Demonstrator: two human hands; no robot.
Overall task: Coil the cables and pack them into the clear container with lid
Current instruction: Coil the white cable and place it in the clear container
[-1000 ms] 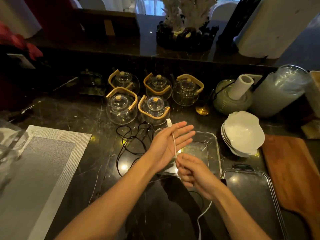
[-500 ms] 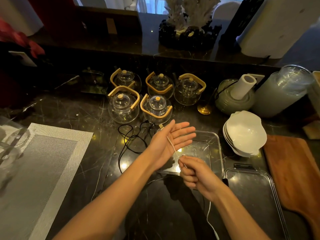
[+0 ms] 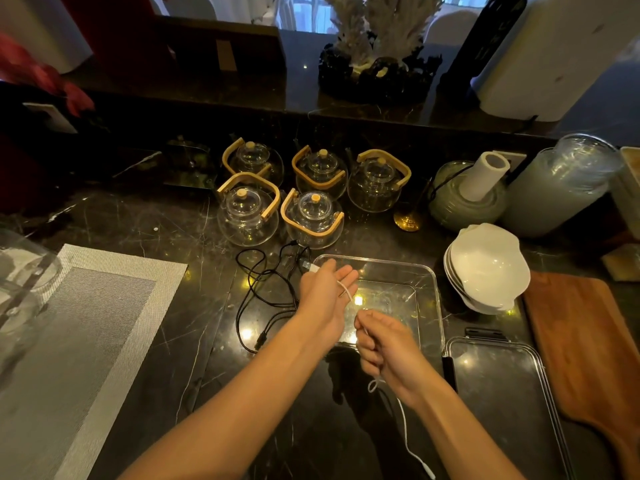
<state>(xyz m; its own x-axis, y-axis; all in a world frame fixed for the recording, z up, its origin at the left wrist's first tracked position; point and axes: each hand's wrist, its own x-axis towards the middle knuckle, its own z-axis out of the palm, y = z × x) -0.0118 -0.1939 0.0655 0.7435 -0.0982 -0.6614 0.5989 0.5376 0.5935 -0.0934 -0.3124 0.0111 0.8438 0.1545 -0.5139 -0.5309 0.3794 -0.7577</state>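
Over the clear container [image 3: 429,289] we see the left hand [image 3: 323,299], fingers straight, white cable [image 3: 346,292] looped across them; right hand [image 3: 384,348] pinches it nearer. Black cable [image 3: 263,289] lies left.

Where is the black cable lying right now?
In the head view, the black cable lies loose on the dark counter, left of the clear container, before the glass teapots.

container [image 3: 429,271] behind lid [image 3: 502,393], cable tangle [image 3: 263,289] left of container
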